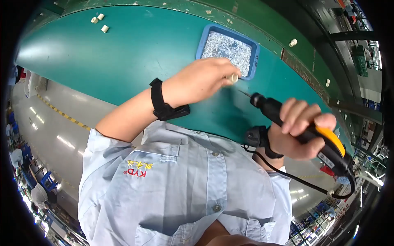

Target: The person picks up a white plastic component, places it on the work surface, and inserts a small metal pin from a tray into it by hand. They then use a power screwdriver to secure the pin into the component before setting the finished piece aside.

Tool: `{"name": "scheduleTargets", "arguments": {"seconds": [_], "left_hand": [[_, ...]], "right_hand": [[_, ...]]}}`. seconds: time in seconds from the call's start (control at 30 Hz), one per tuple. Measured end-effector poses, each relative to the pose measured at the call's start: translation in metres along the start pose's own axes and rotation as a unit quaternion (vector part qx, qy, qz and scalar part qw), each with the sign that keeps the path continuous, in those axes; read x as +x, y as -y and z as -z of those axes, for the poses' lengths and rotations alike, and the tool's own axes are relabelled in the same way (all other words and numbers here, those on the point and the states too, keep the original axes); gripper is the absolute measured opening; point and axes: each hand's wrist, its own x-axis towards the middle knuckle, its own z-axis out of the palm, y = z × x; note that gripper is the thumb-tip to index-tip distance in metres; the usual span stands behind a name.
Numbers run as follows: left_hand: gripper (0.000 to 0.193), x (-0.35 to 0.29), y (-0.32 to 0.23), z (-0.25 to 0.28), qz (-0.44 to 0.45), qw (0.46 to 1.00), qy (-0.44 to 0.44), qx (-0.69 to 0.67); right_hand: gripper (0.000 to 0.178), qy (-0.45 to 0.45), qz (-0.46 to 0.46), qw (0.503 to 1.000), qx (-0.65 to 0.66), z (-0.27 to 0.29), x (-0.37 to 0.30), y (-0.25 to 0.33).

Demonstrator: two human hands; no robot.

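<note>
My left hand (205, 80) pinches a small cream cylindrical part (233, 78) between its fingertips, just off the near edge of a blue tray (201, 45). Inside the tray lies a heap of small silvery screw-like pieces (230, 51). In my right hand (301, 129) is a black electric screwdriver (271, 108) with an orange-yellow strip, and a cable runs from its rear end. Its thin bit points up and left toward the cream part, with a gap between them. Both wrists wear black straps.
The green tabletop (123, 53) spreads under my hands. Several cream cylinders (105, 29) stand at its far left. More lie on the green ledge (262, 24) beyond the tray, one cylinder (293, 42) among them. The screwdriver's black cable (295, 179) loops near my right forearm.
</note>
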Motion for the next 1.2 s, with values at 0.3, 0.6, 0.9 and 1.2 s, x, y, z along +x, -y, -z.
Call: {"name": "scheduleTargets", "arguments": {"seconds": [0.3,0.6,0.9,1.2], "left_hand": [[0.026,0.120,0.130,0.102,0.131,0.954,-0.185,0.196],[0.053,0.129,0.166,0.167,0.227,0.753,-0.562,0.256],[0.029,0.112,0.230,0.213,0.226,0.896,-0.379,0.054],[0.018,0.025,0.003,0.025,0.171,0.964,0.020,-0.205]], "right_hand": [[0.031,0.010,-0.006,0.997,-0.074,-0.001,-0.009,0.015],[0.036,-0.069,-0.042,0.988,-0.128,0.020,-0.007,0.011],[0.033,-0.057,-0.060,0.986,-0.146,0.014,-0.005,0.011],[0.035,-0.080,-0.064,0.984,-0.144,0.018,-0.004,0.012]]}}
